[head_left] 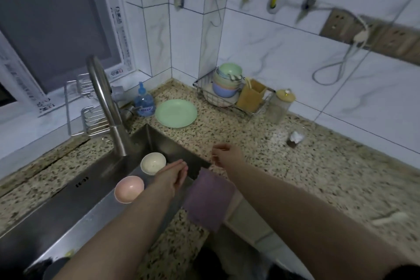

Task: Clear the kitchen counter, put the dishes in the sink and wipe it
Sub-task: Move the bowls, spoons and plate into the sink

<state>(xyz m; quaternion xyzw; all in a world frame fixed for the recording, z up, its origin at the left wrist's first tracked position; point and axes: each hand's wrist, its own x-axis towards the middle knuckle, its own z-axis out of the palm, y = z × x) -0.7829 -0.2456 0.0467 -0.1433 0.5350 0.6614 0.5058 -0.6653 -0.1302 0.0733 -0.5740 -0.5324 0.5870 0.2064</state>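
Right hand (228,154) fingers (217,148) pinch thin sticks (213,158).

Speckled beige-and-brown granite counter (295,166); pale green round plate (176,113); cream round bowl (153,163); pink round bowl (128,189); mauve cloth (208,200); grey steel sink (68,200); blue soap bottle (143,101).

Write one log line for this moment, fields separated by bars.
sink: cream bowl, pink bowl | counter: green plate | right hand: thin sticks | left hand: empty
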